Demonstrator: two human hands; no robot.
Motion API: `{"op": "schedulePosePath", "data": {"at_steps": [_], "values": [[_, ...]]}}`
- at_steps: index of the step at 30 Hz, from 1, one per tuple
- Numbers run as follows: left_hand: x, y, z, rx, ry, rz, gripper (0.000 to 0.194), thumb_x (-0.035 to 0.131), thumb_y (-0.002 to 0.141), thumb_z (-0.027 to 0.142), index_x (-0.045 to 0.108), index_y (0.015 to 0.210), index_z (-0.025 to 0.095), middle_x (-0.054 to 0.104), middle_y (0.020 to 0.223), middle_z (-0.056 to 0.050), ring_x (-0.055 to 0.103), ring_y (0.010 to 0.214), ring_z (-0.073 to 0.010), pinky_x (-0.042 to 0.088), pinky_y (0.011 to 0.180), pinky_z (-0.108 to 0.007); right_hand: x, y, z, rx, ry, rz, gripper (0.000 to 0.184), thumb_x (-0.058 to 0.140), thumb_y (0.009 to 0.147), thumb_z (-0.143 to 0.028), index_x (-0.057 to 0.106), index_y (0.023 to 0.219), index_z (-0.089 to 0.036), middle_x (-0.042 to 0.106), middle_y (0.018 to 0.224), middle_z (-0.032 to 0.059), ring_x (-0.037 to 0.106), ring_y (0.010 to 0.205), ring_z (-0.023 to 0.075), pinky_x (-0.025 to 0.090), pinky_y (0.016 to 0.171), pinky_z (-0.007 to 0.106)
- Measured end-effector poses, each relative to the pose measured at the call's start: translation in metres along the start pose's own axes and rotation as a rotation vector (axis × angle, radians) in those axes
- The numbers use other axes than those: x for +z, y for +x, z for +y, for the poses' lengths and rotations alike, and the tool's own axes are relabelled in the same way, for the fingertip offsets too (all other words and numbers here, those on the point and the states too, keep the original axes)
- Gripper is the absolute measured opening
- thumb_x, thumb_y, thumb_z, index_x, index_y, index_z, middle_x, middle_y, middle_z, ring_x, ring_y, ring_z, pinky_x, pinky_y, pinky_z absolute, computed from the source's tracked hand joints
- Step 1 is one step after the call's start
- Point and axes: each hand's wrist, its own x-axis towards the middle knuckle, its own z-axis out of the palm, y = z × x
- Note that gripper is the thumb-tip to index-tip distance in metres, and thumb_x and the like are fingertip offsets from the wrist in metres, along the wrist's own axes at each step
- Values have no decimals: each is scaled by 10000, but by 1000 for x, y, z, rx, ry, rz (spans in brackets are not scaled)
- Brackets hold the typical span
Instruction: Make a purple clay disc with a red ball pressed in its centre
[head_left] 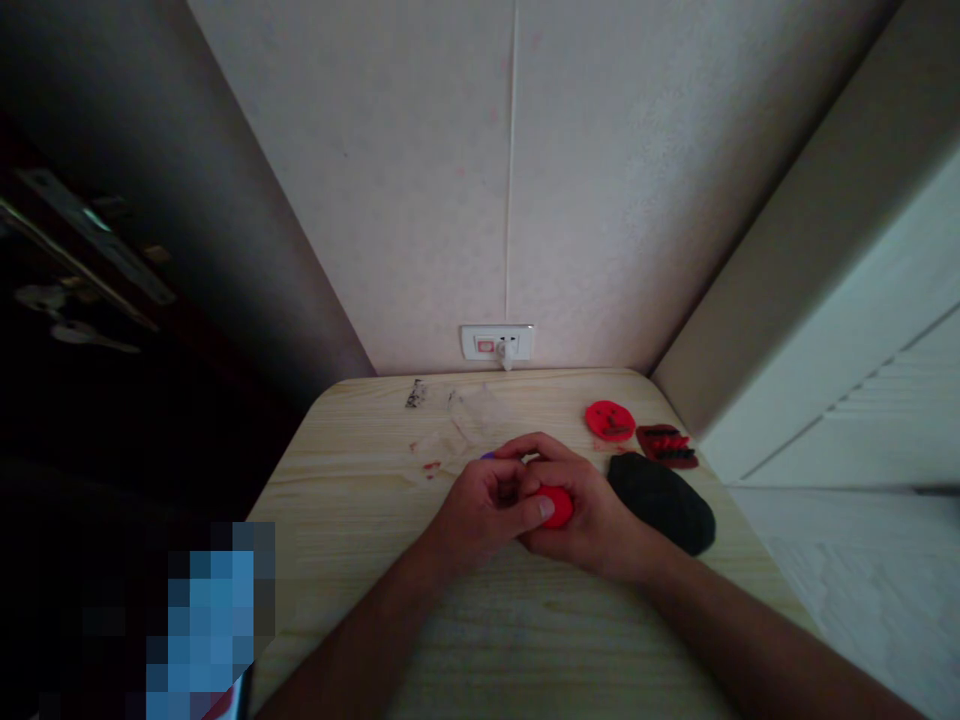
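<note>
Both my hands meet above the middle of the table, closed around a lump of red modelling clay. My left hand presses its thumb onto the front of the lump. Around its far and right sides curl the fingers of my right hand, which hide much of the clay. A bit of something purple peeks out behind my left fingers. Right of my hands lies a flat, dark green-black slab, apparently clay. Beyond it are a red clay disc with a face-like pattern and a dark red piece with black and red strips.
The pale wooden table backs onto a wall with a socket and plug. Clear plastic film and small red smears lie near the back. A dark door with keys stands left, a white cabinet right.
</note>
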Motion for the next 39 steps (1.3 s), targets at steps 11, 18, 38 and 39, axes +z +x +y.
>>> {"op": "schedulePosePath", "data": {"at_steps": [11, 18, 38, 39], "values": [[2, 2, -3, 9, -315, 136, 284, 689, 842, 416, 729, 791, 140, 696, 701, -38, 620, 583, -149, 516, 595, -274, -4, -1, 1, 4, 17, 133, 156, 776, 794, -91, 672, 793, -207, 630, 1206, 80, 680, 1058, 213, 547, 959, 374], [0, 2, -4, 14, -306, 94, 280, 655, 882, 383, 738, 795, 130, 704, 690, -54, 634, 583, -149, 523, 601, -269, -3, 0, 3, 10, 14, 151, 189, 781, 816, -139, 619, 742, -203, 642, 1174, 79, 677, 1028, 213, 555, 925, 375], [-3, 3, -9, 21, -285, 58, 244, 671, 888, 364, 733, 853, 131, 699, 750, -56, 623, 616, -149, 543, 574, -270, -4, 0, 3, -2, -60, 189, 230, 776, 831, -152, 584, 717, -206, 655, 1112, 69, 676, 970, 197, 550, 888, 359], [-3, 3, -8, 18, -287, 56, 245, 672, 886, 367, 733, 858, 131, 696, 744, -55, 624, 614, -151, 543, 572, -273, -6, 0, 3, -3, -70, 202, 229, 779, 833, -163, 586, 717, -206, 662, 1115, 68, 677, 966, 195, 548, 882, 358]]}}
